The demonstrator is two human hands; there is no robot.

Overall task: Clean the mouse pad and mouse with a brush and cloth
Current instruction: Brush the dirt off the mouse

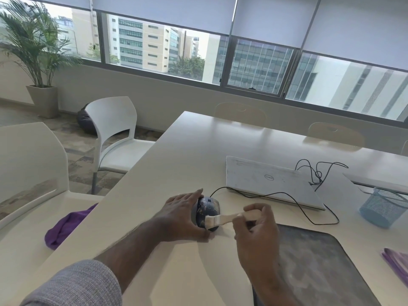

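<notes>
A dark wired mouse [208, 208] with pale dust marks sits on the white table, left of the dusty dark mouse pad [313, 259]. My left hand [183, 215] holds the mouse from its left side, fingers along the far edge and thumb at the near edge. My right hand [256, 224] pinches the wooden handle of a small brush [223, 218], whose pale bristles lie on the near part of the mouse. A folded purple cloth [397, 265] lies at the right edge of the table.
A closed white laptop [269, 181] lies behind the mouse, with the black cable [309, 212] looping past it. A blue mesh cup [383, 206] stands at the right. White chairs [117, 133] flank the table's left side; one holds a purple cloth [64, 226].
</notes>
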